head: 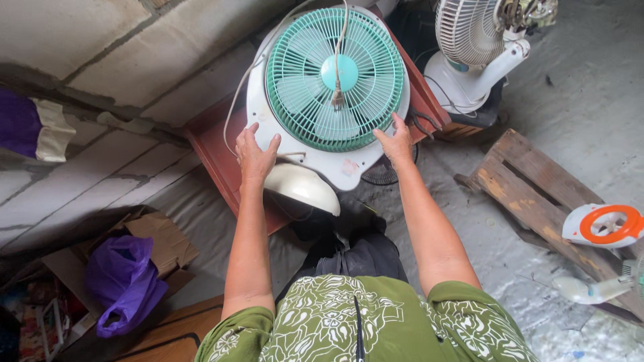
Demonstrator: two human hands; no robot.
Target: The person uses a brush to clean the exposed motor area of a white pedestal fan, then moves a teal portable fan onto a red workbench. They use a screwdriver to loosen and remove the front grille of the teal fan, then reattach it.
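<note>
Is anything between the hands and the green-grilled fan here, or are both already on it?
Nothing visible stands between them. The left hand rests on the white housing at the lower left of the fan, and the right hand touches its lower right rim. A white cord drapes over the grille, away from both hands.

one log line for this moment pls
left hand: flat on fan housing | right hand: on housing rim by green grille | fan: lying face-up on red table | cord: across grille
</note>
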